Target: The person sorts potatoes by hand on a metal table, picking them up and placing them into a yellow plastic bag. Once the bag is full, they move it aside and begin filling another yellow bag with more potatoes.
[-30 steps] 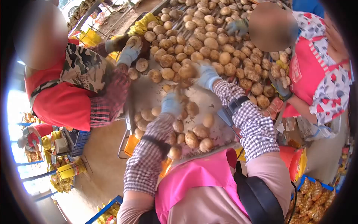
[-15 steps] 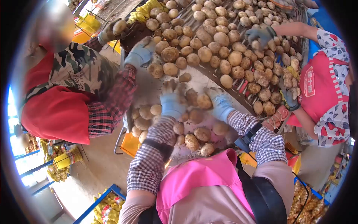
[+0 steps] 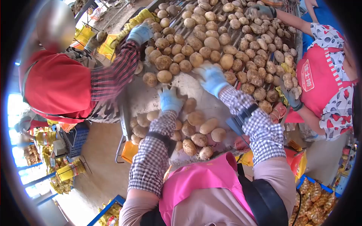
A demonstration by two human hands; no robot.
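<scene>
My left hand (image 3: 169,99), in a blue glove with greyish fingertips, is over the metal tray (image 3: 145,97). Its fingers point forward, apart, and hold nothing that I can see. Just right of it are loose, blurred potatoes (image 3: 195,118). My right hand (image 3: 212,80), gloved the same way, reaches out to the edge of the big potato heap (image 3: 211,43). Its fingers are stretched out and smeared by motion, close to the nearest potatoes. Between my forearms and the pink apron, several more potatoes (image 3: 199,139) lie on the tray near me.
At the left, a person in a red apron (image 3: 62,86) has a blue-gloved hand (image 3: 141,33) by the heap. A person in a pink-red apron (image 3: 320,73) at the right handles potatoes with gloved hands. Metal rollers (image 3: 184,28) lie under the heap. Yellow net bags (image 3: 71,170) stand lower left.
My right hand has moved forward and left from the tray to the heap's edge. Potatoes between my hands have shifted towards me. The left person's hand has moved farther along the heap.
</scene>
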